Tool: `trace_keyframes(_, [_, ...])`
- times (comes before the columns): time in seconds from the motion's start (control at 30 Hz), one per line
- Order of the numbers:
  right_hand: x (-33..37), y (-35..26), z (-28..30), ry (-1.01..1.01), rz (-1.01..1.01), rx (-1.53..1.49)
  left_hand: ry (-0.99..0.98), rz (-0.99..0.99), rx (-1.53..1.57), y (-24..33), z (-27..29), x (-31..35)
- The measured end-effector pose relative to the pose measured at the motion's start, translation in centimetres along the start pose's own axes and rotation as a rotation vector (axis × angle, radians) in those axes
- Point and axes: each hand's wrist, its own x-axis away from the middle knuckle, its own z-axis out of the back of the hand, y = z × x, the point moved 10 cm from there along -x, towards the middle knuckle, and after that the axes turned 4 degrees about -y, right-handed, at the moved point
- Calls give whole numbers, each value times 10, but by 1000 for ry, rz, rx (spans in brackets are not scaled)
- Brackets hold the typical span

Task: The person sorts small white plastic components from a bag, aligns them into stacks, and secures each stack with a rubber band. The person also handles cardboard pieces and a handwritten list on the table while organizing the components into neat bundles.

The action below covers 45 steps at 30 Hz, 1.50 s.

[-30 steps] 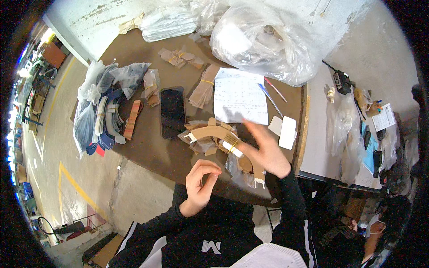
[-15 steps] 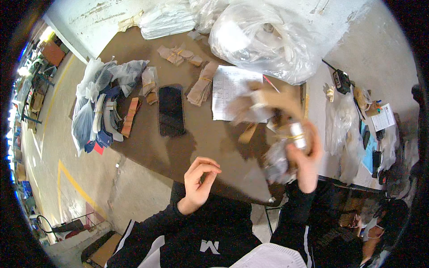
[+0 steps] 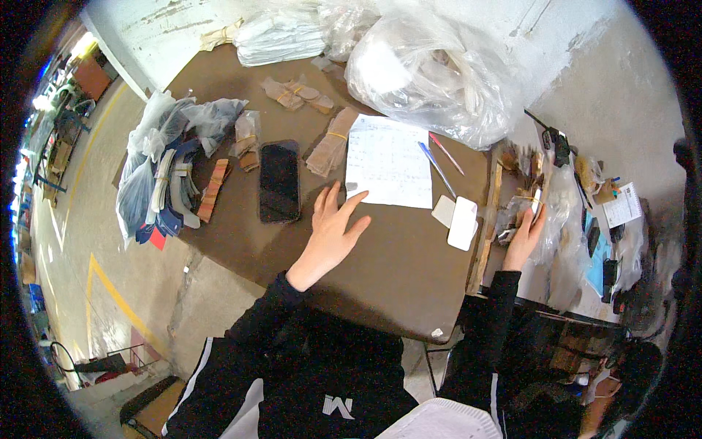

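My left hand (image 3: 330, 238) is open, its fingers spread at the lower left corner of a written paper sheet (image 3: 387, 161). Off the right side of the brown table, my right hand (image 3: 525, 234) grips the near end of a rubber-banded bundle of brown strips (image 3: 528, 172), some in clear plastic. Between the hands lie two white cards (image 3: 462, 223), one overlapping the other. A blue pen (image 3: 437, 170) and a red pen (image 3: 447, 154) rest near the sheet's right edge. Left of the sheet is a banded bundle of brown pieces (image 3: 330, 143).
A black phone (image 3: 279, 181) lies on the brown table (image 3: 387, 278). Plastic-wrapped and banded pieces (image 3: 164, 179) crowd its left edge. A big clear plastic bag (image 3: 435, 69) sits at the back. Plastic bags and a notepad (image 3: 624, 205) cover the right-hand surface. Someone else sits at lower right.
My right hand has carried the banded bundle rightward, off the brown table. My left hand has moved forward and spread its fingers. The white cards and the blue pen now show.
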Motion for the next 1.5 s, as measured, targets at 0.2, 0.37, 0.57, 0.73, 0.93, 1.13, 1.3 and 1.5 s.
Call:
trace_keyframes(0.2, [31, -65, 11, 190, 247, 332, -8, 95, 16, -9, -12, -17])
trace_keyframes(0.37, [68, -113, -2, 199, 508, 521, -7, 150, 797, -21, -10, -9])
trace_keyframes(0.57, [102, -147, -55, -116, 776, 505, 166, 236, 1112, -33, 13, 32])
trace_keyframes(0.73, [111, -158, -94, -405, 613, 238, 284, 315, 1114, -60, 18, 52])
trace_keyframes(0.93, [155, -190, -157, -795, 648, 173, 301, 212, 980, -40, 32, 53])
trace_keyframes(1.13, [182, -184, -185, -1022, 496, -5, 96, -133, 984, 30, 58, 67])
trace_keyframes(1.3, [175, -158, -169, -1020, 22, -376, 199, -105, 949, 28, 67, 63])
trace_keyframes(1.5, [215, -160, -194, -1194, -628, -1029, -365, -214, 1568, 64, 10, 69])
